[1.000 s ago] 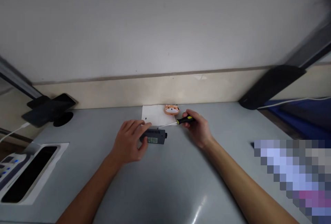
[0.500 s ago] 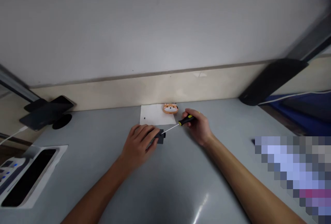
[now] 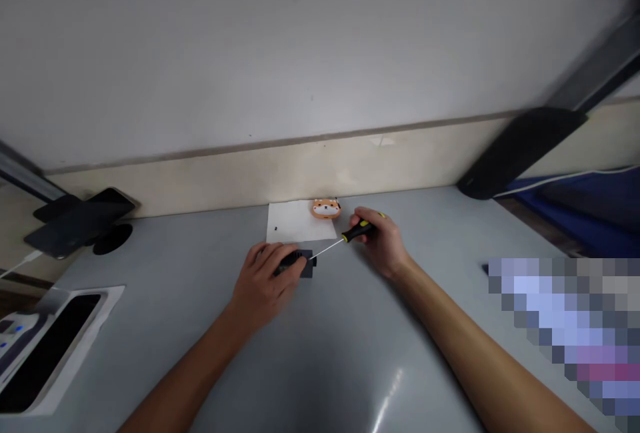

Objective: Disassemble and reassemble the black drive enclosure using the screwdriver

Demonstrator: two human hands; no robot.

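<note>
A small dark grey box-shaped device [image 3: 307, 271] lies on the grey table, a short black knob or stub sticking out at its right end. My left hand [image 3: 265, 279] grips it from the left, and the fingers hide much of its body. In my right hand [image 3: 383, 239] is a screwdriver [image 3: 361, 228] with a black and yellow handle. Its thin shaft slants down to the left, and the tip meets the device close to my left index finger or thumb. Just beyond lies a white sheet of paper [image 3: 295, 223] bearing tiny dark pieces [image 3: 275, 228], too small to name.
An orange dog-face case [image 3: 325, 209] rests on the paper's right side. On the left are a phone on a stand [image 3: 80, 223] with a white cable and another phone [image 3: 55, 346] lying flat. A black post base [image 3: 520, 153] stands back right; a pixelated area covers the right edge.
The left fingers have shifted on the device, with a fingertip now nearer the screwdriver tip and more of the device's top showing. The whole view has moved slightly.
</note>
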